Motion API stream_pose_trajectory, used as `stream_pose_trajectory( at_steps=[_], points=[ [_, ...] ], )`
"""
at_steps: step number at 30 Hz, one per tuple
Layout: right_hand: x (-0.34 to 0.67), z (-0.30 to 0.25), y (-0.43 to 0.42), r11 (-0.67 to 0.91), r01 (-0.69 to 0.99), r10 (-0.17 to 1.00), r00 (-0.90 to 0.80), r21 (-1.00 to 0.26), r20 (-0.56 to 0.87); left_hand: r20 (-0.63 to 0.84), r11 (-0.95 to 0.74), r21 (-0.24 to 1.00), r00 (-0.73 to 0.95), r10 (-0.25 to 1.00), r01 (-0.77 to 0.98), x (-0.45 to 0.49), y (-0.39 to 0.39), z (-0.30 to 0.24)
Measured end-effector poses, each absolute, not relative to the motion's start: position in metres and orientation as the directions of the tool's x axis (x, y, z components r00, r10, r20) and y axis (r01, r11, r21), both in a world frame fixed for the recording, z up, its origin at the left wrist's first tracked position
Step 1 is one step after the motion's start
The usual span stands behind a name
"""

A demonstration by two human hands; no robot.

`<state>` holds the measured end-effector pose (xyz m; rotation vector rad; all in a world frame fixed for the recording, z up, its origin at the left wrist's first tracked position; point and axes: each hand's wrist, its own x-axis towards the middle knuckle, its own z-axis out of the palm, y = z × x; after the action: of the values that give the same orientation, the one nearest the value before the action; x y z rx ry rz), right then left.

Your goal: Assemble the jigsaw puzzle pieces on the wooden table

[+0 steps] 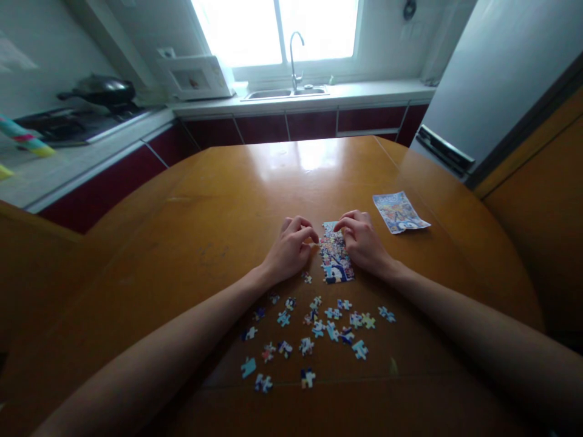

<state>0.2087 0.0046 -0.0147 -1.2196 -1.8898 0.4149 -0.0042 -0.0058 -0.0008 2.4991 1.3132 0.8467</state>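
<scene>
A partly assembled jigsaw puzzle (336, 255) lies on the wooden table, its left side knobbed and uneven. My left hand (294, 246) is beside that left side, fingers curled in a pinch at what looks like a small puzzle piece, mostly hidden by the fingertips. On the puzzle's right edge rests my right hand (362, 243), closed, with bent fingers against its upper right part. A single loose piece (306, 278) sits just below my left hand. Nearer to me, many loose puzzle pieces (306, 346) are scattered between my forearms.
A creased picture sheet (401, 212) lies to the right of my right hand on the table (237, 200). Beyond the table are a counter with a sink (273, 94), a microwave (198, 77) and a wok (102, 91) on the stove. A fridge (492, 79) stands at right.
</scene>
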Motion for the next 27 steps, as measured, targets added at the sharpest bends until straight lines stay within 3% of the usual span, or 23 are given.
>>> stream_pose_trajectory(
  at_steps=[19, 27],
  points=[
    [0.2082, -0.0126, 0.0035, 0.523, 0.58, 0.847, -0.273, -0.624, 0.456, 0.414, -0.594, 0.431, 0.437, 0.799, 0.679, -0.0049, -0.0056, -0.002],
    [0.2096, -0.0155, 0.0035, 0.584, 0.604, 0.81, -0.398, -0.542, 0.43, 0.424, -0.631, 0.403, 0.476, 0.77, 0.662, -0.0065, -0.0035, -0.0059]
  ],
)
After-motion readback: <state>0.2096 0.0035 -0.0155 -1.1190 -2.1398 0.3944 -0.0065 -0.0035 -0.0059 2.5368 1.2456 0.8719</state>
